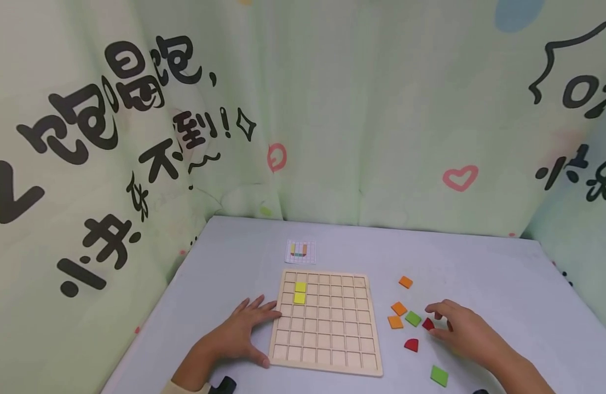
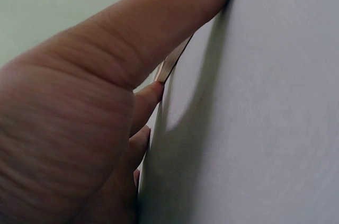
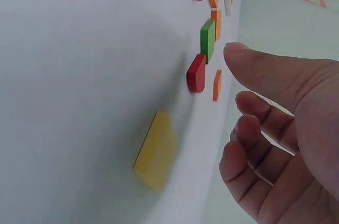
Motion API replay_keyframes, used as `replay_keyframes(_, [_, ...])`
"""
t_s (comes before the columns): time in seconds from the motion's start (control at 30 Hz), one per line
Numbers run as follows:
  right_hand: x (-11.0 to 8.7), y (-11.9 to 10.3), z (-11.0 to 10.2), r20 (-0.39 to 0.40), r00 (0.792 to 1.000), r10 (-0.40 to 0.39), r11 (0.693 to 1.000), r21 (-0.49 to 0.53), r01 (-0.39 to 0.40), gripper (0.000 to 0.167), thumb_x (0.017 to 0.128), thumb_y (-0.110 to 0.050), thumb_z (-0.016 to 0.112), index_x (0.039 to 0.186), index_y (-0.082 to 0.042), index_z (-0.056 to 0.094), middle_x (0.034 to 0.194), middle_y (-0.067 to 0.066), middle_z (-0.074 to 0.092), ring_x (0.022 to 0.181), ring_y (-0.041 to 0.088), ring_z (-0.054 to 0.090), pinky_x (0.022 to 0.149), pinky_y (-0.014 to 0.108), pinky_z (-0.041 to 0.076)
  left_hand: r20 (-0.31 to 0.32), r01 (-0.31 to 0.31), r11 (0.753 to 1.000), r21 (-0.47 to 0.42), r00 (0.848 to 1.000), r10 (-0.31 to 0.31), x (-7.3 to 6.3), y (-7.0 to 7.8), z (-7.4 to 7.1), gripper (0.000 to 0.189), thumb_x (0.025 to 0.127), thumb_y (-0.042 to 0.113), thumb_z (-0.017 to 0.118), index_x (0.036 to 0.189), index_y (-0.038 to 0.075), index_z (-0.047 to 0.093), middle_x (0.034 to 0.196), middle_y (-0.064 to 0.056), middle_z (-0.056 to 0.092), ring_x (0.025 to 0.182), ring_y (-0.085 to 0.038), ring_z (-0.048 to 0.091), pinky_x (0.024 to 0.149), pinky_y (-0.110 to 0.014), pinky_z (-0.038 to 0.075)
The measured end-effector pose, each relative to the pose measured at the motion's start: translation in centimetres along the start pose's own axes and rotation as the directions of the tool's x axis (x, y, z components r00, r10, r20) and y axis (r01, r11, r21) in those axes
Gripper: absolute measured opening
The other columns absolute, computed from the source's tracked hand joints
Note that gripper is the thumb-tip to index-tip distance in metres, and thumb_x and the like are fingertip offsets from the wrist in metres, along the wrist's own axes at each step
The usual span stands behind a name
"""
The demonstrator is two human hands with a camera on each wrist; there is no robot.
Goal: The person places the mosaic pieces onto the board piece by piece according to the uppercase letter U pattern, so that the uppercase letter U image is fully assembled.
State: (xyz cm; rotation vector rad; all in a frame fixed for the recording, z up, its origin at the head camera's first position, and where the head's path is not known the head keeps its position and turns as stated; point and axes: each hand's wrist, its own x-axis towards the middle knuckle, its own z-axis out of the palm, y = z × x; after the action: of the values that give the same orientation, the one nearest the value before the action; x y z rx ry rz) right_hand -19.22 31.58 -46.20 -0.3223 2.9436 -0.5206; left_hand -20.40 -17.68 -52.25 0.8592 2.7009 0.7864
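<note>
My left hand (image 1: 242,331) lies spread on the table at the left edge of a wooden grid board (image 1: 327,328), with fingertips and thumb against that edge. Two yellow square tiles (image 1: 300,293) sit one above the other in the board's second column. To the right of the board, my right hand (image 1: 467,331) hovers with loosely bent fingers over the loose pieces, nothing between thumb and fingers. Nearest its fingertips is a red rounded tile (image 1: 428,324), beside a green square tile (image 1: 413,318). In the right wrist view, a yellow tile (image 3: 157,152) lies below the hand; the head view mostly hides it.
Several orange tiles (image 1: 399,308) lie along the board's right side. Another red quarter-round tile (image 1: 411,345) and a second green tile (image 1: 439,376) are closer to the front. Behind the board lies a small pattern card (image 1: 300,251). Printed curtains (image 1: 362,120) border the table.
</note>
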Motion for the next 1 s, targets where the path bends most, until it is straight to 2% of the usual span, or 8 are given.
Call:
replay_keyframes(0.3, [-0.5, 1.7, -0.2, 0.089, 0.991, 0.095, 0.995, -0.007, -0.095, 0.046, 0.073, -0.029, 0.085, 0.112, -0.01, 0.067, 0.093, -0.003, 0.059, 0.076, 0.016, 0.051, 0.073, 0.037, 0.054, -0.002, 0.006, 1.0, 0.011, 1.0, -0.006, -0.1, -0.1, 0.0, 0.105, 0.054, 0.076, 0.074, 0.144, 0.029, 0.047, 0.155, 0.005, 0.033, 0.147, -0.026, 0.012, 0.116, -0.053, 0.001])
replay_keyframes(0.6, [-1.3, 3.6, -0.4, 0.117, 0.987, 0.111, 0.994, -0.011, -0.11, 0.046, 0.066, -0.027, 0.088, 0.103, -0.009, 0.069, 0.089, -0.003, 0.059, 0.077, 0.018, 0.052, 0.072, 0.04, 0.052, 0.003, -0.001, 1.0, -0.006, 1.0, 0.001, -0.1, 0.0, 0.2, 0.104, 0.055, 0.074, 0.076, 0.143, 0.028, 0.049, 0.155, 0.002, 0.034, 0.146, -0.03, 0.014, 0.115, -0.055, 0.003])
replay_keyframes(0.8, [-1.3, 4.5, 0.0, 0.18, 0.968, 0.174, 0.985, -0.018, -0.174, 0.042, 0.07, -0.025, 0.086, 0.103, -0.005, 0.069, 0.089, -0.002, 0.061, 0.079, 0.019, 0.053, 0.077, 0.046, 0.053, 0.008, -0.002, 1.0, 0.01, 1.0, 0.002, -0.1, 0.2, 0.1, 0.103, 0.056, 0.074, 0.075, 0.144, 0.028, 0.048, 0.155, 0.002, 0.034, 0.146, -0.03, 0.014, 0.115, -0.055, 0.004])
replay_keyframes(1.0, [-1.1, 4.9, 0.4, 0.208, 0.959, 0.192, 0.981, -0.019, -0.192, 0.033, 0.073, -0.022, 0.084, 0.098, -0.005, 0.07, 0.087, -0.001, 0.062, 0.078, 0.019, 0.052, 0.077, 0.046, 0.053, 0.007, -0.006, 1.0, 0.009, 1.0, 0.005, -0.1, 0.4, -0.2, 0.104, 0.056, 0.073, 0.076, 0.144, 0.027, 0.048, 0.155, 0.001, 0.034, 0.146, -0.03, 0.014, 0.115, -0.055, 0.003])
